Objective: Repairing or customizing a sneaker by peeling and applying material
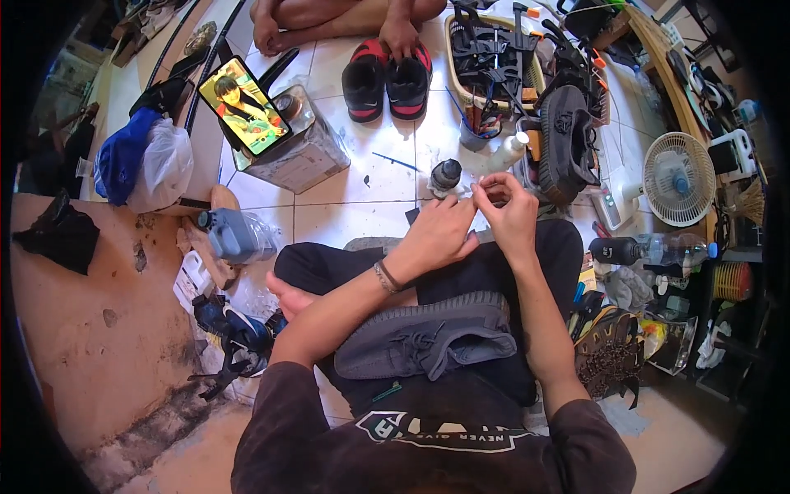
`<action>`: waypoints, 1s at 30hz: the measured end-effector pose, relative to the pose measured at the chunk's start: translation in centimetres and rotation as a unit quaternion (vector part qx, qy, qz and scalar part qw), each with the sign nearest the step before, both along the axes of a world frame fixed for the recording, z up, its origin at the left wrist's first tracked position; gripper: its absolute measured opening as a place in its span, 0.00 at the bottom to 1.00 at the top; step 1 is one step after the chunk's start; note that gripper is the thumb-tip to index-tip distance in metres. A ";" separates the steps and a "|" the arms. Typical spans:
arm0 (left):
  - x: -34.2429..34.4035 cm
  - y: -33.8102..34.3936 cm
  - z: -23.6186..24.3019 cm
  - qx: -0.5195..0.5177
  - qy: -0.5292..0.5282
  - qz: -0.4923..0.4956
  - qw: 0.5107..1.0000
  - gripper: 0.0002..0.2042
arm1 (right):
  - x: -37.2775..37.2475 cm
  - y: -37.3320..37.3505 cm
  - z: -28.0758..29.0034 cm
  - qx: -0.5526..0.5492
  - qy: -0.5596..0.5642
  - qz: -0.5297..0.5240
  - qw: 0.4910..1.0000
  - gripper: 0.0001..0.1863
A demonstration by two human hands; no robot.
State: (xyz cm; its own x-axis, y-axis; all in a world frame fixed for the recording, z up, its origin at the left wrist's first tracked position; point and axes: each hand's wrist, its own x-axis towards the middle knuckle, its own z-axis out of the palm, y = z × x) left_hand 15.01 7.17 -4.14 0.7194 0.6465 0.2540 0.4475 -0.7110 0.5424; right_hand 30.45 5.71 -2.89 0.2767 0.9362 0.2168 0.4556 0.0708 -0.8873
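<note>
My left hand (436, 235) and my right hand (510, 214) meet above my lap, both with curled fingers. The right thumb and forefinger pinch at the left hand's fingertips; whatever they hold is too small or hidden to make out. Just beyond them are a dark small bottle (446, 174) and a pale bottle (508, 152). A grey knit shoe (420, 342) lies sideways across my lap, with a small green item (387, 389) below it. A similar grey shoe (564, 140) is beside a basket of black shoe clamps (494, 66) at the back right.
Another person's legs and hands (346, 20) are beyond black-and-red shoes (366, 82). A phone (244, 105) rests on a metal can (304, 148). A jug (239, 235) and bags (156, 165) are left; a fan (677, 177) and bottles (654, 249) are right.
</note>
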 end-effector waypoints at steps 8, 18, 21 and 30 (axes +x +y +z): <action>0.2 -0.1 -0.6 0.005 0.009 -0.004 1.000 0.22 | 0.7 0.0 -0.6 -0.045 -0.031 0.019 0.998 0.09; -0.2 -0.1 -1.5 -0.027 -0.009 0.005 1.000 0.21 | 0.0 0.5 -0.7 -0.016 -0.012 0.027 0.999 0.09; 0.0 -0.5 -1.3 -0.027 0.014 0.002 1.000 0.23 | 0.3 0.3 -0.6 -0.058 -0.018 0.022 0.998 0.08; 0.1 -0.6 -1.8 -0.042 0.020 0.006 0.999 0.29 | -0.5 0.2 0.3 -0.003 0.035 0.025 0.999 0.09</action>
